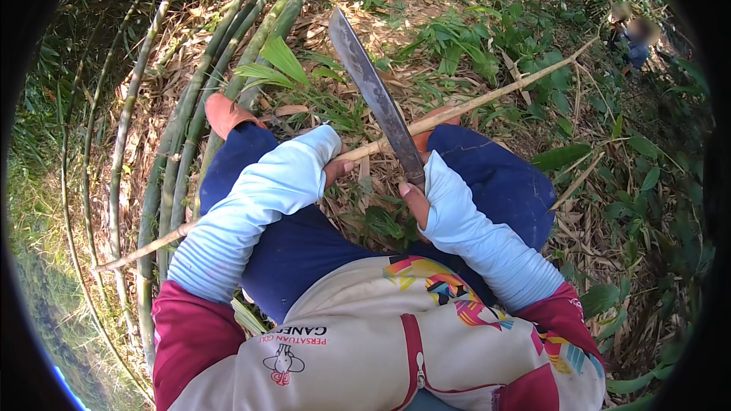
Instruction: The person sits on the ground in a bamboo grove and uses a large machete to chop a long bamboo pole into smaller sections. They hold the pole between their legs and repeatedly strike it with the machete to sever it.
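Observation:
My left hand (336, 170) is wrapped round a long, pale wooden stick (487, 99), which runs slantwise across my lap from lower left to upper right. In my right hand (416, 202) is the handle of a machete (371, 76), its dark, worn blade pointing up and away to the left. The blade crosses the stick just right of my left hand; whether the two touch I cannot tell. Light blue sleeves cover both forearms and part of each hand, so some fingers are hidden.
Several long green bamboo stems (177, 129) lie or lean to my left. Dry leaves (426, 23) litter the ground, with green plants (461, 42) ahead and to the right. Another person (633, 46) is far off at the upper right. My knees in dark blue trousers (495, 175) are bent.

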`<state>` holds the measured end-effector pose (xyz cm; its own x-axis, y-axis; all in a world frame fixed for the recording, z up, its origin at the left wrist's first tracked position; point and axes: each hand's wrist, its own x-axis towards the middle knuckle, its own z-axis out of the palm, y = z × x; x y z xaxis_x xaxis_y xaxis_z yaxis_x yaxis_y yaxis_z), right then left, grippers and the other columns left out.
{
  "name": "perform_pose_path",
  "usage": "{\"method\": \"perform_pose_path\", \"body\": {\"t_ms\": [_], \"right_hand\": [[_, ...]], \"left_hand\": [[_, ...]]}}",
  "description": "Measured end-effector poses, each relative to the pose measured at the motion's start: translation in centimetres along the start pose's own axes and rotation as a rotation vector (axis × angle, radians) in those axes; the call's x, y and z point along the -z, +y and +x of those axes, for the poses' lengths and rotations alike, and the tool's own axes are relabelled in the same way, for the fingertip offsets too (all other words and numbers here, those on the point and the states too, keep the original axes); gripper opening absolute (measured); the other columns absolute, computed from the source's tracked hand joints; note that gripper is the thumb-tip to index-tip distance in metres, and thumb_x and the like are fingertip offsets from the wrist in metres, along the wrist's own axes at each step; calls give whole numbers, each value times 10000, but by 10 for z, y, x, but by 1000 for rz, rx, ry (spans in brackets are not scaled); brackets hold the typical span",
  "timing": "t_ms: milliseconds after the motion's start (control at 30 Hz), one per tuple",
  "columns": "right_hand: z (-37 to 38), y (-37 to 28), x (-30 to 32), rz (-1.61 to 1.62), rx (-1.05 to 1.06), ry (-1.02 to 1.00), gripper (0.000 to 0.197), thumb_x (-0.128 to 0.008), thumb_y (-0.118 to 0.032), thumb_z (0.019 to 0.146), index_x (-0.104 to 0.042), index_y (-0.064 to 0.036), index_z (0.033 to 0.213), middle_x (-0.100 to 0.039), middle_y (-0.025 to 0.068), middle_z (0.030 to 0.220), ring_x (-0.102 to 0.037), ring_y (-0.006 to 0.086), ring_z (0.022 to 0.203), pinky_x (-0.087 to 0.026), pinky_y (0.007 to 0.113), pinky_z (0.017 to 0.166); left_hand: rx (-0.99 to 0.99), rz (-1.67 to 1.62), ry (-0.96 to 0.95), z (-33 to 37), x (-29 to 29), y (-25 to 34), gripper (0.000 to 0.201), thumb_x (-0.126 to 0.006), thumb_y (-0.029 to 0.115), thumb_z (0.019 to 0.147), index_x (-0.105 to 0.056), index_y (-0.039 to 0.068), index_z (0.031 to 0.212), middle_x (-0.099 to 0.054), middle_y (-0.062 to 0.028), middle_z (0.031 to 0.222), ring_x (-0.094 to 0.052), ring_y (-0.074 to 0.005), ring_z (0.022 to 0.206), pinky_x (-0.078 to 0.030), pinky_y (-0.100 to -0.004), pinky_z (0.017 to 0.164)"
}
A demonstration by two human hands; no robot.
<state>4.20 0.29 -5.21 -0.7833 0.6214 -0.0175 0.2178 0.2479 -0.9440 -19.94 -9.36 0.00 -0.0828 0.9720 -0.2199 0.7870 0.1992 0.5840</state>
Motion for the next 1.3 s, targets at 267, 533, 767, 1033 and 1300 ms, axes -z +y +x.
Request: {"method": "perform_pose_path", "body": {"t_ms": [267,533,767,1033,1300], "right_hand": [[-28,-8,-31,-48,-148,36,383,-607,-221,920,-535,-2,1226,-656,221,997,-644,403,919,-504,423,821],[-42,11,-46,-160,-143,50,338,-599,-231,934,-540,-15,1187,-653,225,958,-640,420,879,-503,452,772],[-43,14,-53,-164,-134,96,350,-600,-245,937,-527,1,1175,-650,233,911,-641,434,831,-503,466,736],[-30,13,-55,-382,-338,30,293,-573,-166,940,-500,-23,1185,-662,213,917,-650,423,844,-504,436,745],[-9,23,-64,-482,-315,114,351,-616,-207,899,-507,-22,1177,-662,220,839,-645,450,772,-506,480,686]], "left_hand": [[407,-438,-364,18,3,4,275,-607,303,972,-587,28,976,-582,2,630,-527,-146,588,-434,-353,569],[241,-568,-368,21,-9,-22,323,-584,345,952,-640,28,926,-550,-25,645,-498,-133,602,-403,-298,593],[233,-576,-422,25,-16,-30,353,-556,374,967,-655,40,914,-543,-24,641,-488,-133,592,-397,-299,583],[213,-592,-458,29,-16,-31,340,-534,377,988,-587,44,939,-478,-8,606,-473,-114,488,-358,-274,469],[-14,34,-197,24,-10,-12,242,-555,246,987,-510,10,961,-580,-218,804,-578,-466,754,-444,-482,667]]}}
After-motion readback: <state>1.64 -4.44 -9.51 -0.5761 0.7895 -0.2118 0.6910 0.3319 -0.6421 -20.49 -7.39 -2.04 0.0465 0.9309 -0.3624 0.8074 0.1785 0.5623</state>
